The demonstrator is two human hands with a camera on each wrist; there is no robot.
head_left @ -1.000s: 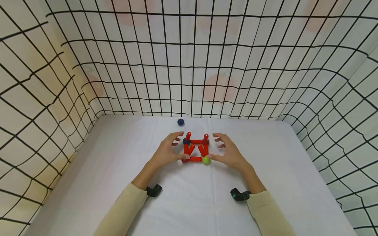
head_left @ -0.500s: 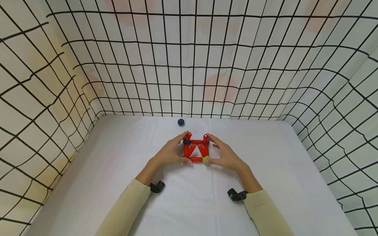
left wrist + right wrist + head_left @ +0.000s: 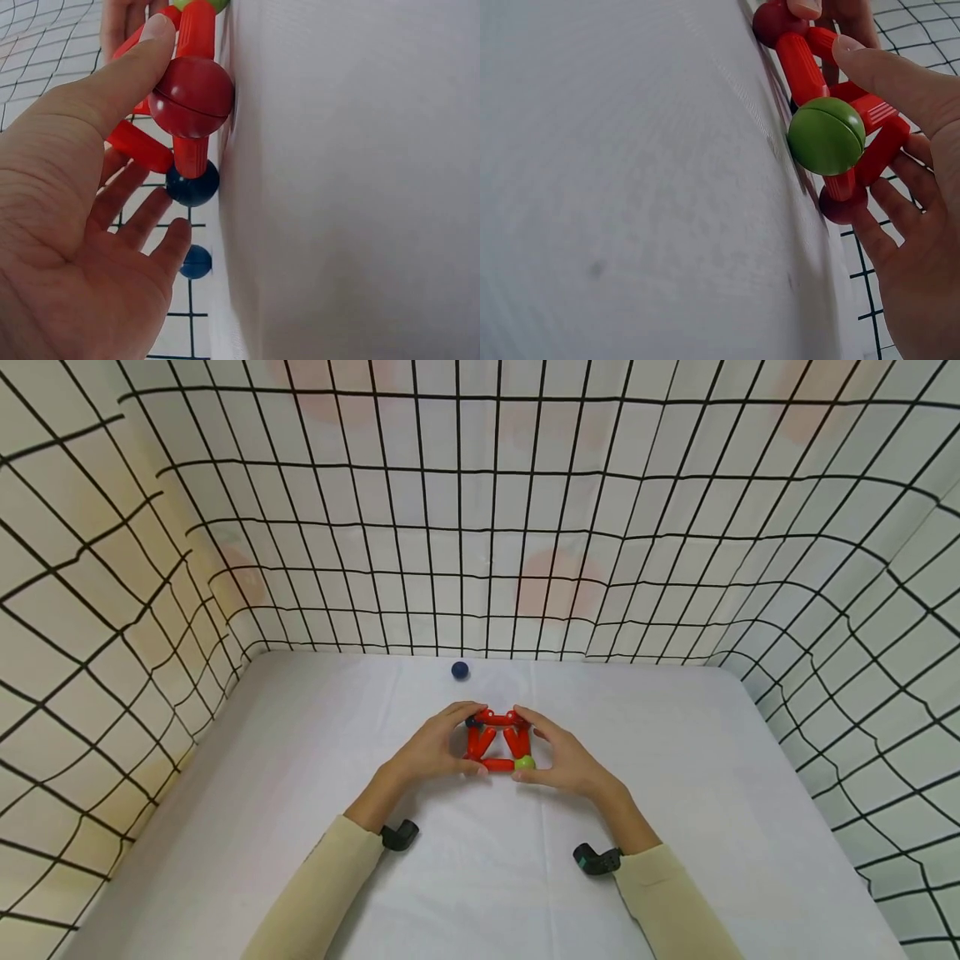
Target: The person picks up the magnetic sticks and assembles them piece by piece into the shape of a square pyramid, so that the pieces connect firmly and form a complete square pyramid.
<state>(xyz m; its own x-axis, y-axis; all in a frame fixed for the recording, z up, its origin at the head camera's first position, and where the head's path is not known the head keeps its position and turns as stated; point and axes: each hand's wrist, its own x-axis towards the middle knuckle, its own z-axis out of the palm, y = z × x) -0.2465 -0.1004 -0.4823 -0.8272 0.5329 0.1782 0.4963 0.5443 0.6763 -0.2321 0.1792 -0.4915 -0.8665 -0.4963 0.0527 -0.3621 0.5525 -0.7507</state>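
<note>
A ball-and-stick toy frame (image 3: 498, 765) of red rods stands on the white table, with a ball at each corner. Its green ball (image 3: 826, 136) is front right and a red ball (image 3: 193, 97) front left. At the back are a dark blue ball (image 3: 193, 181) and, on the right, another red ball (image 3: 844, 202). My left hand (image 3: 431, 749) holds the left side, thumb in front and fingers behind. The right hand (image 3: 568, 758) holds the right side likewise. Raised rods lean inward from the corners; fingers partly hide the back ones.
A loose dark blue ball (image 3: 460, 670) lies behind the frame near the table's back edge. Black wire mesh (image 3: 480, 531) rises at the back and both sides. White cloth covers the table (image 3: 480, 877).
Both hands have closed in on the frame from its sides. The two back raised rods now tilt toward each other, their tips nearer the middle. The loose blue ball has stayed put.
</note>
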